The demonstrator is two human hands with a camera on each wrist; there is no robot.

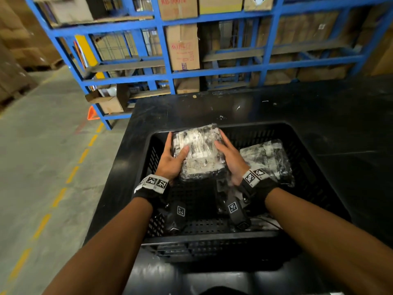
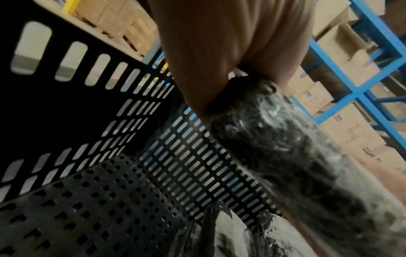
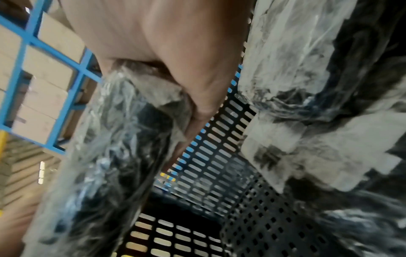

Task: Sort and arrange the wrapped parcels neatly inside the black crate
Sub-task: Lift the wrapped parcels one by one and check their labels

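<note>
Both hands grasp one wrapped parcel (image 1: 198,153) from opposite sides above the black crate (image 1: 302,150). The left hand (image 1: 170,160) clasps its left edge with the thumb over the top; the right hand (image 1: 230,158) clasps the right edge. The parcel is held over the crate's far left part, its long axis running from the crate's near wall toward its far wall, the far end tilted upward. A second parcel (image 1: 268,159) lies inside the crate at its right side. The crate sits on a dark surface (image 1: 340,116).
</note>
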